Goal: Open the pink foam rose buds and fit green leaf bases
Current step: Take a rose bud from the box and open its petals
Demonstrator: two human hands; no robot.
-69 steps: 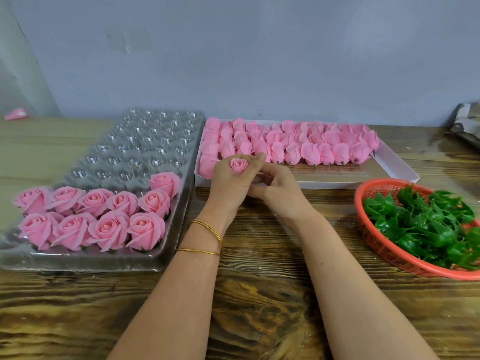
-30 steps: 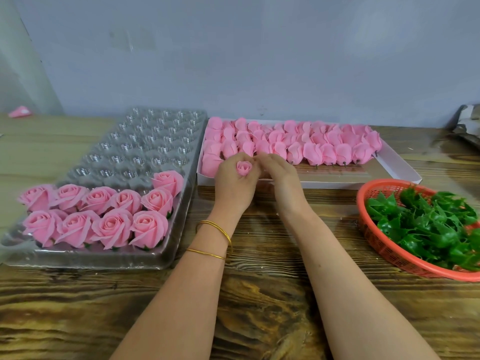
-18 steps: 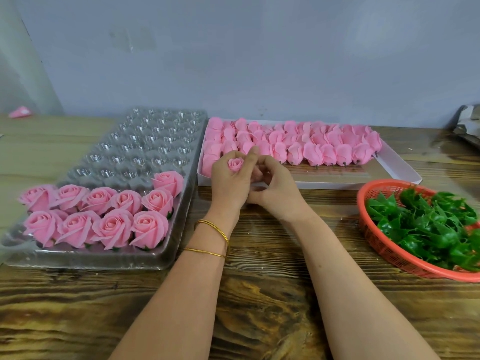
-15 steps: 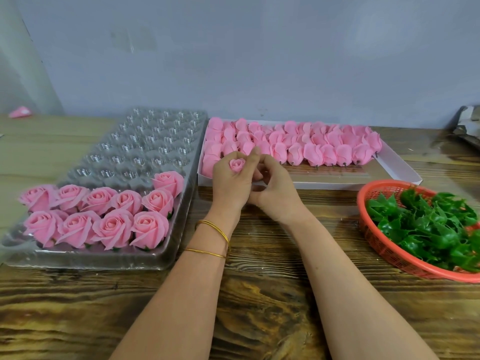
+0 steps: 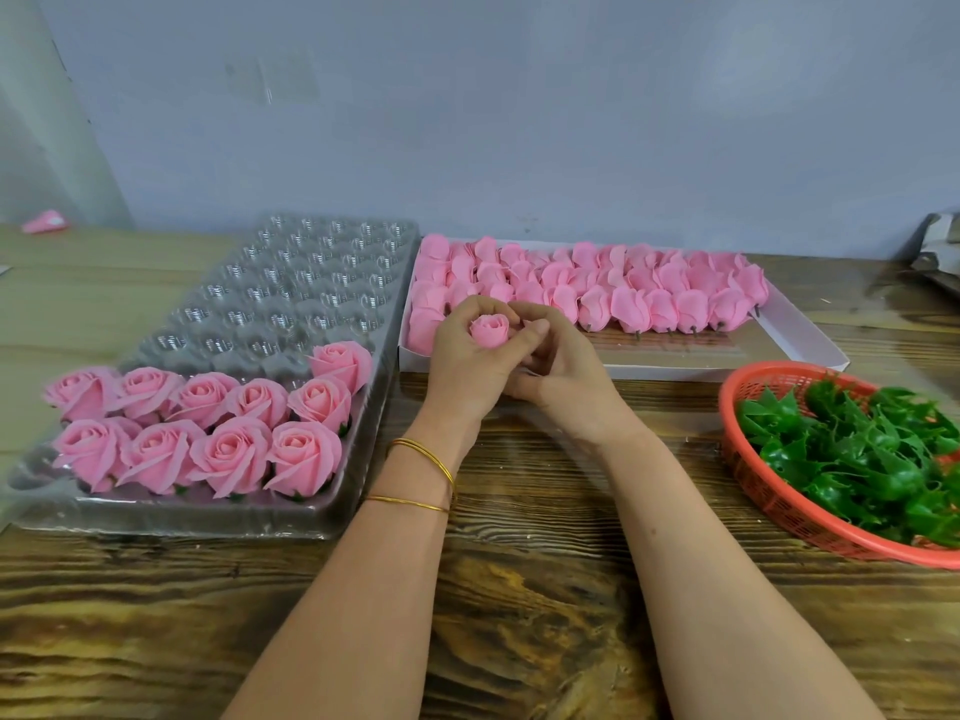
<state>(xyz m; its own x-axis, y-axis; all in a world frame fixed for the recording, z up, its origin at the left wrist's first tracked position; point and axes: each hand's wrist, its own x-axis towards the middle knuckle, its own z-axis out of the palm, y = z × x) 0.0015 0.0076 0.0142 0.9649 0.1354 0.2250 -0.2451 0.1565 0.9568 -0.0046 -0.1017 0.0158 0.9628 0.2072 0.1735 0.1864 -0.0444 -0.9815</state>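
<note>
At the middle of the bench [image 5: 519, 589], just in front of the white box's [image 5: 800, 350] near rim, we see both hands raised together. Our left hand [image 5: 467, 366] grips a pink bud [image 5: 489, 330] in its curled fingers, tip upward. Our right hand [image 5: 566, 387] is curled against the bud's right side, forefinger touching the petals. Two thin gold bangles [image 5: 421, 459] circle the left wrist.

The forearms cross a stretch of wood between the clear tray [image 5: 291, 283] on the left and the orange basket [image 5: 769, 491] on the right. The tray's near edge sits well back from the bench front. The basket is cut off by the right border.

The closed buds [image 5: 623, 298] in the box lie in tight rows, smooth and matte. The tray is glossy, moulded into round cups. Its nearest two rows and one cup behind them hold opened roses [image 5: 208, 433] with flared, layered petals. The basket is a fine plastic mesh, heaped with shiny, spiky green leaf bases [image 5: 857, 444].

The bench is dark, strongly grained wood, paler at the far left, where a small pink scrap [image 5: 44, 220] lies. A plain grey-blue wall [image 5: 467, 122] stands behind.
</note>
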